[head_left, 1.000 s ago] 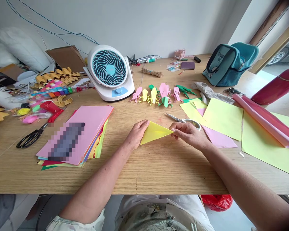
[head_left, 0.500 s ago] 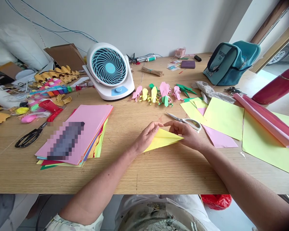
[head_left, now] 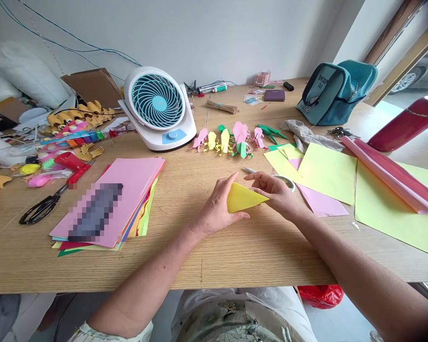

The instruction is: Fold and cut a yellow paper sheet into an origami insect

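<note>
Grip of left hand (head_left: 219,205) cupped broad end of folded yellow paper (head_left: 245,198), thumb spread; right hand (head_left: 274,194) touched tapering end, pinch unclear; paper was left of scissors (head_left: 289,181), long axis running hand to hand.

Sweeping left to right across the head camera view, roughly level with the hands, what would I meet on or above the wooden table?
Black-handled scissors, stack of multicoloured paper sheets, left hand, folded bright-yellow paper, right hand, pink paper sheet, large pale-yellow paper sheet.
</note>
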A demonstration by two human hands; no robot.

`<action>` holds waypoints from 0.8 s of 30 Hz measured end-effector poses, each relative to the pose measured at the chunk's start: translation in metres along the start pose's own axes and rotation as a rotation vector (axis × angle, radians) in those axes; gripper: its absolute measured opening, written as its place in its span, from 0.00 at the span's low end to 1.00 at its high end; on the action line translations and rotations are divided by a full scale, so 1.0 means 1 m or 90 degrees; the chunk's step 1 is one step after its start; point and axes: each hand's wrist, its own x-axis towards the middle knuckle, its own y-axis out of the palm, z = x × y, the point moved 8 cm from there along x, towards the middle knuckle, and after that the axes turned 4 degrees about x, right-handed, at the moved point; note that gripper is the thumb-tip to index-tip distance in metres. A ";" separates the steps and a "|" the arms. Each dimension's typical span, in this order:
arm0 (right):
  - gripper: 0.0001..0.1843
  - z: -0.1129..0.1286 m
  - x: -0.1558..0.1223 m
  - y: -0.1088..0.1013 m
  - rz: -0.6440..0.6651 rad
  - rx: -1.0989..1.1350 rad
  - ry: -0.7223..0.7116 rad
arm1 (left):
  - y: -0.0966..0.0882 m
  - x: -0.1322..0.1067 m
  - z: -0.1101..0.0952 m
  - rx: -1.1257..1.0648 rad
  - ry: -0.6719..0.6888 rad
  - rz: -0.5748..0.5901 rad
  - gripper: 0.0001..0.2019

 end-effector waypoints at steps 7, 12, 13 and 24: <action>0.21 0.005 -0.001 0.006 0.026 0.046 0.011 | 0.000 0.001 0.007 -0.079 -0.034 0.005 0.38; 0.19 0.005 0.000 0.008 0.035 0.061 -0.001 | 0.003 0.002 0.012 -0.242 -0.077 0.041 0.32; 0.19 0.004 0.001 0.007 0.038 0.059 -0.002 | 0.004 0.002 0.011 -0.271 -0.092 0.051 0.32; 0.21 0.001 0.000 0.003 0.057 0.016 -0.004 | -0.001 0.000 0.027 -0.412 -0.198 0.070 0.28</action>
